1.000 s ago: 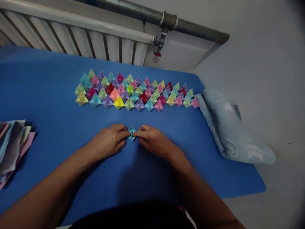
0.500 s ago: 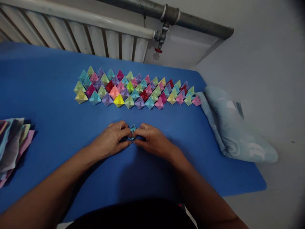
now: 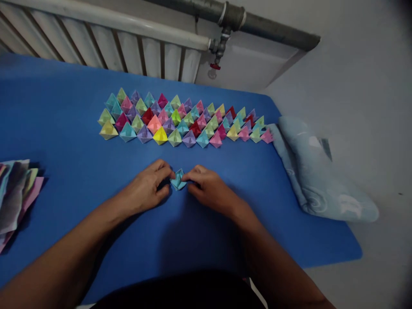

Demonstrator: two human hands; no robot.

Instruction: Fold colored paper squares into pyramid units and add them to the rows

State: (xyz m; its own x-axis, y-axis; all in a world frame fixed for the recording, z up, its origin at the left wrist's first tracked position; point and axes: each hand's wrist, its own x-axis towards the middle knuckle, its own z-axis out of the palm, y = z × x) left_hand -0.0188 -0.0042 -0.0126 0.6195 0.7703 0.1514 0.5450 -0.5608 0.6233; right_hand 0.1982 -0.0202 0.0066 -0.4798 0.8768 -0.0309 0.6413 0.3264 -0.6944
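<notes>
A small light-blue folded paper boat rests on the blue surface between my two hands. My left hand is on its left, with the index fingertip at the boat's edge and the thumb set apart below. From the other side, the index finger of my right hand reaches over the boat's right part, its thumb away from the paper. Neither hand has the boat pinched. Beyond them, many folded paper boats in several colours stand in close rows.
Loose coloured paper sheets lie in a pile at the left edge. A folded pale-blue cloth sits on the right side of the blue table. Behind the table are a white radiator and a pipe with a red-handled valve.
My fingers have loosened from the light-blue boat; both thumbs have come away from it. More of the boat now shows, and it looks spread wider.
</notes>
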